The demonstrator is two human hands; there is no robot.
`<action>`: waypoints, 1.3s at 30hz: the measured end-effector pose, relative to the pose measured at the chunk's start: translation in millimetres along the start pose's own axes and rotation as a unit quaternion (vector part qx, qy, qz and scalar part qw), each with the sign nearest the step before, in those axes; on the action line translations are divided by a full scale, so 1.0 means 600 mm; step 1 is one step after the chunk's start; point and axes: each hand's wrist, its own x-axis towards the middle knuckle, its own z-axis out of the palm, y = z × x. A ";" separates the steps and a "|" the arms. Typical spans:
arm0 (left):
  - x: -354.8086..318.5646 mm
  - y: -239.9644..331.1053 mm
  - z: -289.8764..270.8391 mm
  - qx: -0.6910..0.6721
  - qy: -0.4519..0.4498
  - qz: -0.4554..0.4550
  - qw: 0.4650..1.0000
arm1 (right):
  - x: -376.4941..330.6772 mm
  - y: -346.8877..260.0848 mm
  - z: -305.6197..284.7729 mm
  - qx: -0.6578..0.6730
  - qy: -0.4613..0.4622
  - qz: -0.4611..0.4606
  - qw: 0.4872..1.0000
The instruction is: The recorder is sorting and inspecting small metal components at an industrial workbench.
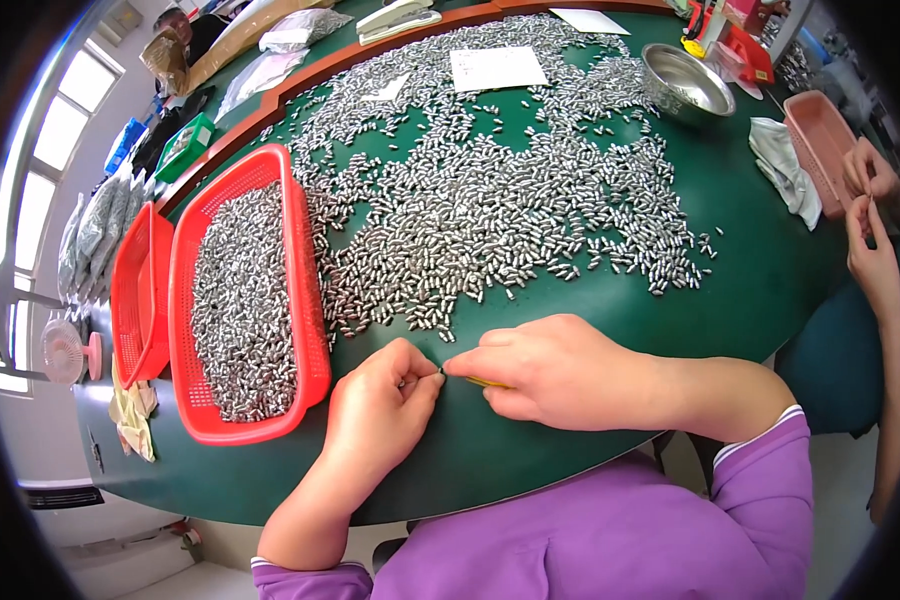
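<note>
Close to the table's near edge, my left hand (pixel 380 400) is closed in a pinch. A small glint shows between its fingers, but the piece is too small and covered to name. My right hand (pixel 560 370) is wrapped round a thin yellow tool (pixel 488 381), mostly hidden under the fingers, its tip pointing to the left fingertips. The two hands almost meet. Just beyond them spreads a wide layer of small silver metal pieces (pixel 480 215), oblong with tapered ends. At my left a red plastic basket (pixel 322 350) holds a heap of similar pieces.
Another red basket (pixel 130 300) stands farther left. White paper sheets (pixel 498 69) lie on the pieces. A metal bowl (pixel 685 80), a white cloth (pixel 785 170) and a pink tray (pixel 820 135) are at the right, where another person's hands (pixel 870 190) work. The green table (pixel 570 310) curves around.
</note>
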 end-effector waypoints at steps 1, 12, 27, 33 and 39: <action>-0.001 0.000 -0.001 -0.001 -0.002 0.003 1.000 | 0.001 -0.001 0.001 -0.010 -0.006 -0.004 1.000; 0.003 -0.005 -0.004 -0.031 -0.001 -0.008 0.999 | 0.014 0.005 -0.022 -0.177 0.182 0.019 0.967; 0.015 -0.020 0.000 -0.589 -0.051 -0.076 0.803 | 0.033 0.029 -0.004 -0.228 0.140 -0.126 0.955; 0.013 -0.019 -0.002 -0.574 -0.059 -0.048 0.815 | 0.035 0.030 0.001 -0.250 0.115 -0.107 0.955; 0.016 -0.022 -0.002 -0.576 -0.102 -0.081 0.807 | 0.038 0.025 -0.005 -0.226 0.133 -0.096 0.960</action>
